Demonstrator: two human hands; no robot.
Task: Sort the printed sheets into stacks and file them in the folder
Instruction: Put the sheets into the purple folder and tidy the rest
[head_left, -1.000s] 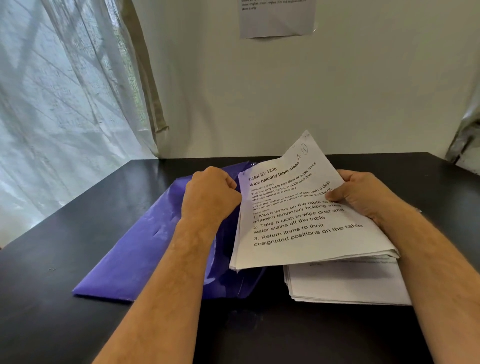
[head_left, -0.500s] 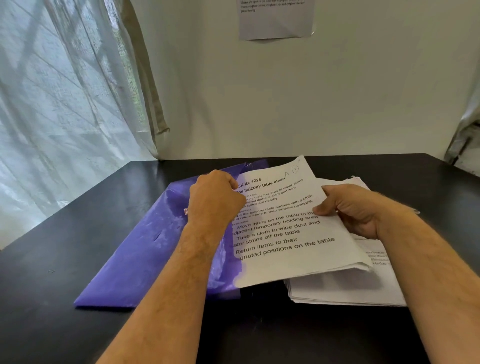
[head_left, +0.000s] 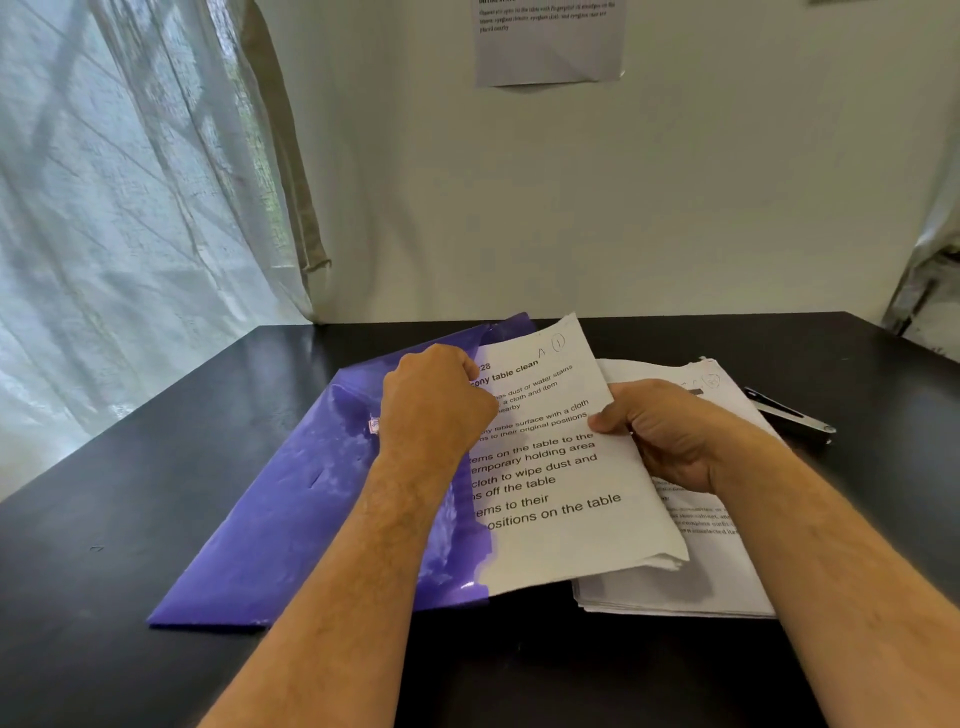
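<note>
My hands: left (head_left: 434, 400) grips the folder (head_left: 291, 519) flap, right (head_left: 670, 431) pinches the sheets (head_left: 566, 478), now slid halfway inside — filing underway.

A translucent purple plastic folder (head_left: 291, 499) lay flat and slantwise on the black table. A sheaf of white sheets printed in black (head_left: 566, 467), headed with words ending "table clean", was partly tucked under the folder's top flap, its right half left protruding. Just right of the folder, a second stack of printed sheets (head_left: 675, 587) was partly overlapped by that sheaf.
</note>
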